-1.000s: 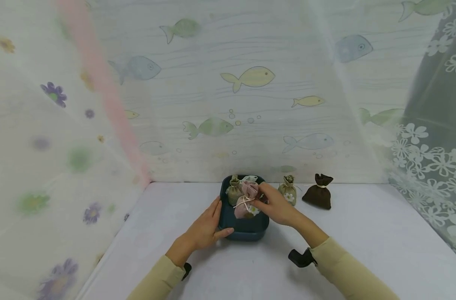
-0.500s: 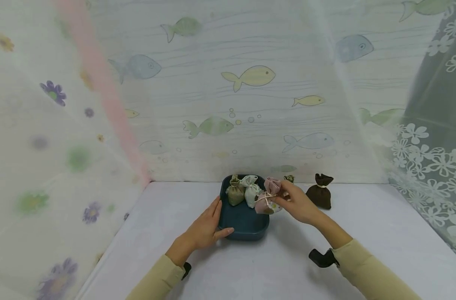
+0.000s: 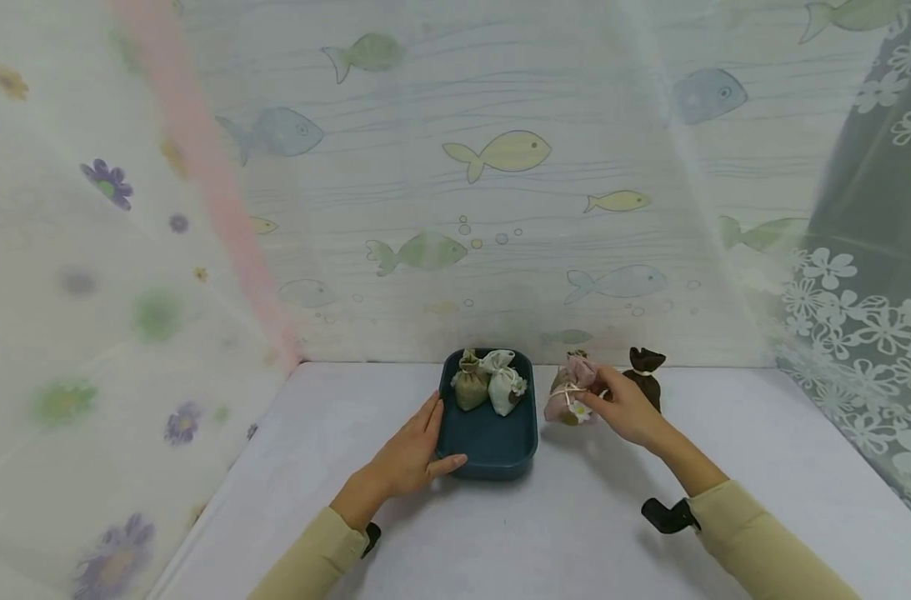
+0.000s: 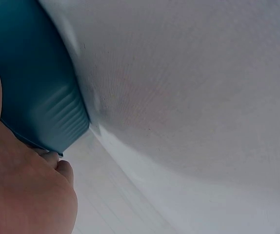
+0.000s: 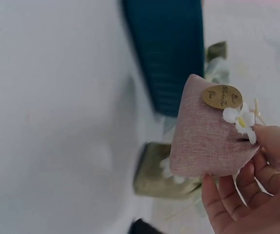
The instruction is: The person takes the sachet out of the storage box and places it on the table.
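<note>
My right hand [image 3: 628, 408] pinches a pink drawstring sachet [image 3: 556, 408] near its tied neck, to the right of a dark blue tray [image 3: 488, 446]. In the right wrist view the sachet [image 5: 198, 141] shows a white flower and a round tan tag. Fingers of my left hand [image 3: 402, 458] lie straight along the tray's left side, the thumb on its near rim. An olive sachet [image 3: 470, 387] and a white sachet [image 3: 505, 392] sit side by side inside the tray's far end. Behind the pink one, another olive sachet [image 5: 152, 178] is mostly hidden in the head view.
A dark brown sachet [image 3: 645, 385] stands on the white tabletop [image 3: 515, 542], partly covered by my right hand. A hanging curtain [image 3: 395, 192] with printed fish closes off the back, and a flowered curtain [image 3: 125, 333] borders the left side.
My right hand has carried the pink sachet rightward from over the tray to beside it. The white sachet in the tray now shows fully. My left hand has stayed put.
</note>
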The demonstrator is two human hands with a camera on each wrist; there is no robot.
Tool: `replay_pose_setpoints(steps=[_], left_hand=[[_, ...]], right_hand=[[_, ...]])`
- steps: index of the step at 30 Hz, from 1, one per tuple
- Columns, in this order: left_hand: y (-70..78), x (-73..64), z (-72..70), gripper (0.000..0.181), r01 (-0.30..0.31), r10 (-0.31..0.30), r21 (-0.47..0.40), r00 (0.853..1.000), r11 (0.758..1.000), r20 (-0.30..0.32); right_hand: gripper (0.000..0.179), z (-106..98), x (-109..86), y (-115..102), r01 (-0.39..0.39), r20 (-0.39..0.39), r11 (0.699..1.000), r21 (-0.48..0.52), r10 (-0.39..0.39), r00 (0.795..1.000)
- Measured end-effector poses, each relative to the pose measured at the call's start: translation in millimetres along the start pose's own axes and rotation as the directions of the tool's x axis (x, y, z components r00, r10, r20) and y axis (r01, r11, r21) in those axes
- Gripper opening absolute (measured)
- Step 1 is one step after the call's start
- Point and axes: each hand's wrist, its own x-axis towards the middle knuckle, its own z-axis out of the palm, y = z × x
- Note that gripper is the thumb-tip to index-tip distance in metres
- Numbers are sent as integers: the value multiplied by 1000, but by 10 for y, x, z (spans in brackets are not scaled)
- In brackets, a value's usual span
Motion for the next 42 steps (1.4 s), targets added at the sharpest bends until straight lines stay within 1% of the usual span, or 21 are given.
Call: replay_pose_setpoints(steps=[7, 17, 24, 32, 35, 42], left_hand=[[10, 2, 14, 102, -3, 3, 1, 1000, 1000, 1], [47, -10, -27, 102, -10, 10, 4, 1000, 1000, -5], [48, 2, -33, 103, 4, -3, 14, 1000, 1000, -5], [46, -1, -45, 101, 0, 0, 4, 1000, 1000, -1], [44, -4, -46, 101, 3, -3, 7, 1000, 1000, 3], [19, -6, -33, 102, 2, -2, 0, 1000, 1000, 3]], right_hand=[[17, 20, -30, 206, -84, 34, 996, 9, 84, 996], [19, 62, 10, 341, -110, 40, 994, 0, 110, 993], [23, 56, 33, 324, -111, 25, 994, -16, 111, 994], [33, 41, -16, 318, -125, 12, 992, -27, 126, 992], [36, 19, -46, 310, -111, 7, 993, -41, 112, 994], [36, -44, -105, 289, -97, -16, 994, -49, 96, 995]])
